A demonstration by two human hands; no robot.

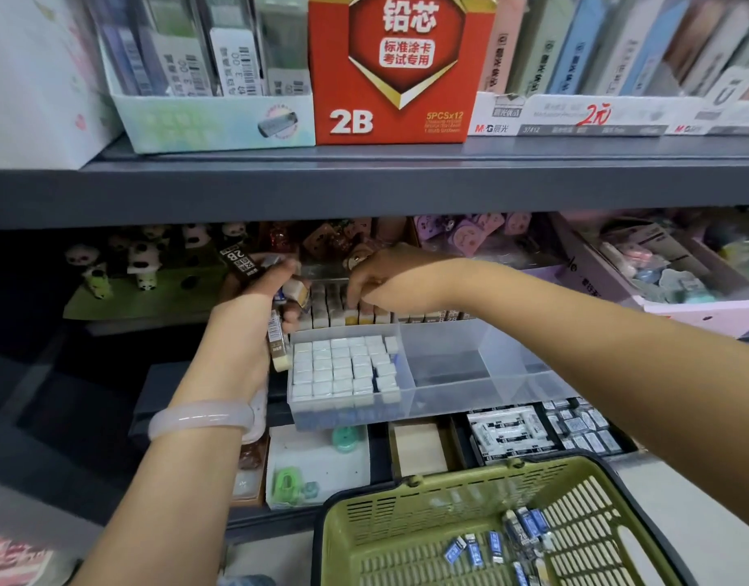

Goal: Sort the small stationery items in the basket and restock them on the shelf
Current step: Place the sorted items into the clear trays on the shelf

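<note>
My left hand [260,296] grips a bunch of brown-sleeved 2B erasers [278,337] at the left of the lower shelf. My right hand [375,277] reaches into the shelf, its fingertips pinching an eraser [352,315] in a row of upright erasers [330,308] behind a clear divided box [449,399]. The box's left compartment is packed with white erasers [343,370]; its right compartments look bare. The green basket [389,513] sits at the bottom right, holding several blue-sleeved erasers [495,547].
A dark shelf board [364,184] runs just above my hands, carrying a red 2B lead box [398,69] and other stock. Panda figures [140,260] stand at the left, a purple tray [681,285] at the right. Black-and-white erasers [537,429] and tape dispensers [288,484] lie on the shelf below.
</note>
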